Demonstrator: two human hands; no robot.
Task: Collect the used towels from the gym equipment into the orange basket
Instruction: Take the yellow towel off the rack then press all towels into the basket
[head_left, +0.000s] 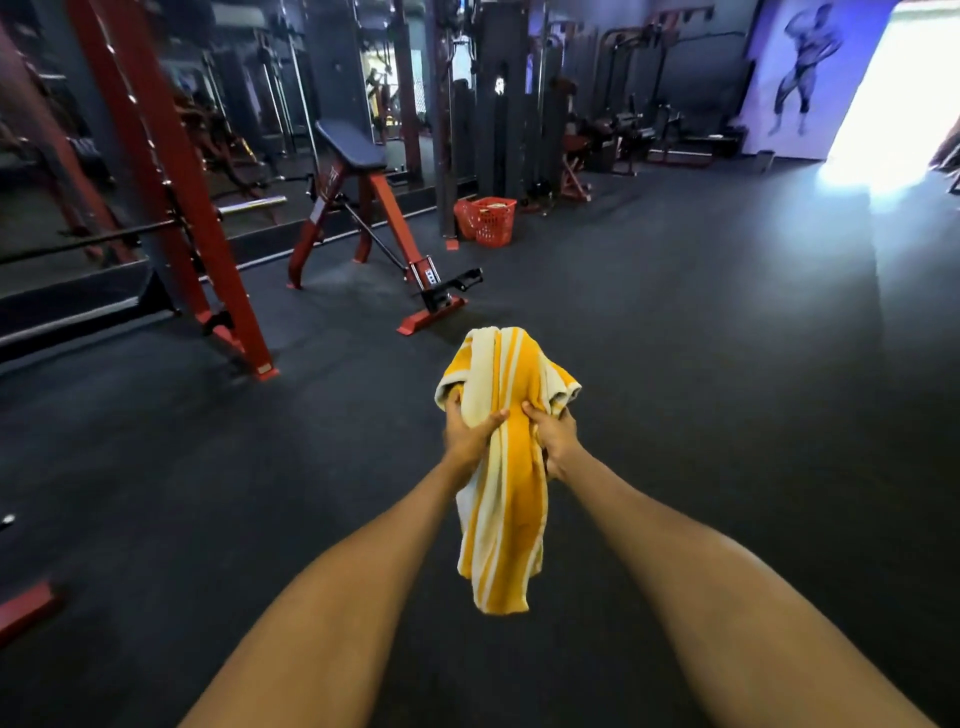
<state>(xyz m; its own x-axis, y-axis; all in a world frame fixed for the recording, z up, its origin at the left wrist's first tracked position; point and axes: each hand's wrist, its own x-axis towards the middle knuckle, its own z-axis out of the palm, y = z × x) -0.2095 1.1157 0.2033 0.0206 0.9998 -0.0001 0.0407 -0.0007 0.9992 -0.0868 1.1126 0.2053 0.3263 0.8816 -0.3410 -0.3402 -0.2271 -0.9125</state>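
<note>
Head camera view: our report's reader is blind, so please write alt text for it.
Two bare hands, left hand and right hand, grip a yellow-and-white striped towel over dark gym floor. The orange basket stands far ahead, right of a red bench.

Two bare forearms enter from the lower edge of the frame, one from the lower left and one from the lower right, narrowing toward the centre. No sleeve, watch, band or glove covers either one up to the frame edge. The left hand (470, 434) and the right hand (556, 439), just below the centre of the frame, are likewise uncovered, with no rings seen on the fingers that show.
</note>
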